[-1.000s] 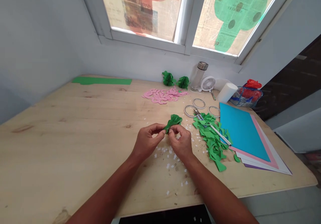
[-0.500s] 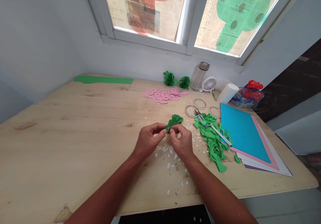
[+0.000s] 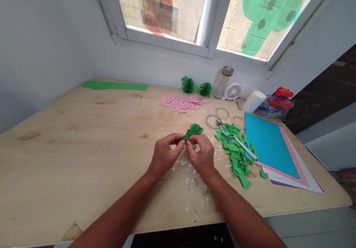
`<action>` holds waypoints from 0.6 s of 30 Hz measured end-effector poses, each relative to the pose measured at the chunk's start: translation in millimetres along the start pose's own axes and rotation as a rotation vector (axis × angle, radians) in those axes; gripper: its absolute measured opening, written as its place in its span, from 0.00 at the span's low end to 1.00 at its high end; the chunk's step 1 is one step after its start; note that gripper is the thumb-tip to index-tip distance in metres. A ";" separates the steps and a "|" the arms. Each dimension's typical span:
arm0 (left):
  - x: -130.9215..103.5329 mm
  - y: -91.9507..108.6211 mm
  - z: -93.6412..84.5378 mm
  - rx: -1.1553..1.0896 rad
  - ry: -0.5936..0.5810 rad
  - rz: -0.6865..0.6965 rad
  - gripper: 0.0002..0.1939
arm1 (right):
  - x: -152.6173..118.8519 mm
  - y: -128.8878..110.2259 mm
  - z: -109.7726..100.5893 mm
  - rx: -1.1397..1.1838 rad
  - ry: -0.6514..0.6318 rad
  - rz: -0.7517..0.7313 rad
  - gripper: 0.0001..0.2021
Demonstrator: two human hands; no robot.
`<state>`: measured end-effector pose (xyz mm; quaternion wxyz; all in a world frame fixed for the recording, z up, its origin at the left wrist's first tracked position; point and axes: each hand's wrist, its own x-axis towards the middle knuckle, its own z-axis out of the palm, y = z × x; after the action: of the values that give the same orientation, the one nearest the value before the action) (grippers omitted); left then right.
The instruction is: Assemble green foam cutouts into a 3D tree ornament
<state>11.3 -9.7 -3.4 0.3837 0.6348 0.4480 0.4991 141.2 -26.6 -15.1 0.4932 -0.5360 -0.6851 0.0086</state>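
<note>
A layered green paper cutout [image 3: 194, 130] with a wavy edge is held above the middle of the table, fanned out at its top. My left hand [image 3: 165, 152] pinches its lower left end between thumb and fingers. On its lower right side my right hand [image 3: 202, 152] grips it the same way, fingertips close to the left ones. Small white paper bits [image 3: 188, 180] lie scattered on the wood below. Right of my hands is a heap of green paper scraps [image 3: 238, 159], with scissors [image 3: 221, 125] and a white pen [image 3: 244, 147] on it.
Pink paper cutouts [image 3: 180, 104], two green paper ornaments [image 3: 188, 85], a glass bottle [image 3: 222, 83] and a small fan [image 3: 232, 91] stand or lie towards the wall. Several tape rolls [image 3: 221, 112] and coloured sheets [image 3: 271, 144] are at right. A green strip [image 3: 119, 86] lies far left.
Both hands still pinch the green paper cutout, which is tilted slightly differently, its folds a little more closed. The camera view has shifted slightly.
</note>
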 end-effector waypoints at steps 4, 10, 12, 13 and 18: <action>-1.2 0.5 0.3 0.050 0.017 0.047 0.08 | 0.1 -0.1 -0.1 -0.009 0.015 -0.009 0.04; -1.5 1.3 1.0 0.064 0.014 0.061 0.08 | -0.2 0.6 0.9 -0.036 0.022 -0.002 0.04; -1.5 1.2 1.2 0.052 0.018 0.050 0.08 | -0.4 1.2 1.5 -0.042 0.023 0.003 0.05; -1.5 1.1 1.3 0.043 0.018 0.040 0.08 | -0.4 1.5 1.8 -0.041 0.020 0.005 0.05; -1.6 0.6 2.1 -0.035 0.020 -0.061 0.07 | -1.3 2.6 4.3 -0.029 -0.002 0.054 0.04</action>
<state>13.3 -11.5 -3.7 0.4054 0.6091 0.4622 0.5010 140.0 -24.3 -19.5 0.4844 -0.5612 -0.6710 0.0124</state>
